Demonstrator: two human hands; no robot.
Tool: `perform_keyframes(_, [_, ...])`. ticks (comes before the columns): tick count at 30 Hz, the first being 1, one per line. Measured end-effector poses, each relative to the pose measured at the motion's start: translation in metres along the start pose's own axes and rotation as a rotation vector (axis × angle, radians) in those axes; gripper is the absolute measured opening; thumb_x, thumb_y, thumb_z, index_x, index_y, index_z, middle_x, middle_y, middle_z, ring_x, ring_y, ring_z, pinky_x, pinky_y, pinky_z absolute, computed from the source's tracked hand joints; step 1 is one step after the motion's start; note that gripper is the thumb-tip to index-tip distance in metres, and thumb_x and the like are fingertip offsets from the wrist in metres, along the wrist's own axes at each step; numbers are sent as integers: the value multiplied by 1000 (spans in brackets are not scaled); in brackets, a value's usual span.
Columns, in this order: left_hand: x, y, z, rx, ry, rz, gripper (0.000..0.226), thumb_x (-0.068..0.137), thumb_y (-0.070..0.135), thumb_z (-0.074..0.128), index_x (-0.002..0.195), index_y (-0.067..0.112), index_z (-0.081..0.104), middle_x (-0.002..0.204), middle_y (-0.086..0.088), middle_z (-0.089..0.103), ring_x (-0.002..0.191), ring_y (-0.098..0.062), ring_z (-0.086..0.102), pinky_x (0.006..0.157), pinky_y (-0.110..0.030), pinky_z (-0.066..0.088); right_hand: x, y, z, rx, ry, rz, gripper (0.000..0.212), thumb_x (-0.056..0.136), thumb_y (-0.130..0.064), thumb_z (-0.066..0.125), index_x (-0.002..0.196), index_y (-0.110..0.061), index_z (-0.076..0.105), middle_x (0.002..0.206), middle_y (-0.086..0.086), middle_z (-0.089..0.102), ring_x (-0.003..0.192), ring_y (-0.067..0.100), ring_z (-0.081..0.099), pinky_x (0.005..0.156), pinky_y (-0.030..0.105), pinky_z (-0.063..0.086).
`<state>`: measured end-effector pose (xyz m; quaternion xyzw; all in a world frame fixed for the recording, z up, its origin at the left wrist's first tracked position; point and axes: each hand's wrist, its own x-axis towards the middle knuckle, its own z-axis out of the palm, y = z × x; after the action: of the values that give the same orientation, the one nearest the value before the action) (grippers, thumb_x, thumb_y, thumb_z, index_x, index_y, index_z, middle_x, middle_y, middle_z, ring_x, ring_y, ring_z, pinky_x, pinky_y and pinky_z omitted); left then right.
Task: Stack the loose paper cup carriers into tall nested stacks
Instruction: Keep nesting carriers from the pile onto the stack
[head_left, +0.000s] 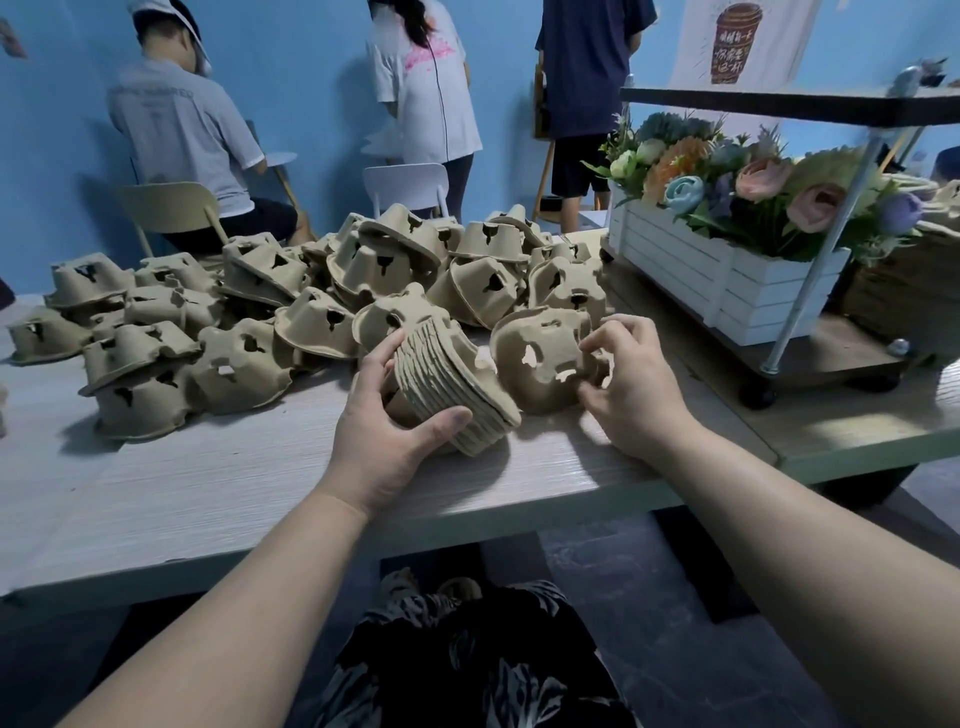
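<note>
A nested stack of brown pulp cup carriers (447, 384) lies tilted on its side near the table's front middle, and my left hand (387, 441) grips it from below and behind. Just to its right sits a single loose carrier (540, 364), upside down. My right hand (631, 384) pinches that carrier's right edge with thumb and fingers. Behind both, a wide heap of loose carriers (270, 306) covers the table's middle and left.
The pale wood table (208, 493) runs left to right, its front edge close to my legs. A white planter box of artificial flowers (727, 280) sits on a wheeled shelf at the right. Three people and chairs are by the blue wall behind.
</note>
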<state>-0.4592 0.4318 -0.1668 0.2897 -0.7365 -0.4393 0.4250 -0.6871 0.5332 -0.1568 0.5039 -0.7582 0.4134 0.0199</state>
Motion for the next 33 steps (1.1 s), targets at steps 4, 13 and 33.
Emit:
perform_keyframes(4, [-1,-1,0,0,-2,-7,94,47,67,82,130,59,38,135,12,54,123,-7,54,108,-42,44,-3,-3,-3,83,10,-55,32,76,-1,70,89,-26,54,135,5,41,105,26,59,90,38,49])
perform_keyframes(13, [-1,1,0,-6,-18,7,90,45,64,83,124,63,39,133,14,55,122,-3,54,107,-34,45,1,-4,-4,114,18,-90,47,82,-5,68,124,-23,59,135,2,50,108,19,58,96,37,48])
perform_keyframes(33, [1,-2,-2,-9,-18,18,87,46,70,82,121,70,37,139,9,51,126,-3,51,110,-38,42,20,-38,-14,-50,-159,-18,55,74,-21,79,125,-20,58,114,0,66,98,16,63,90,26,47])
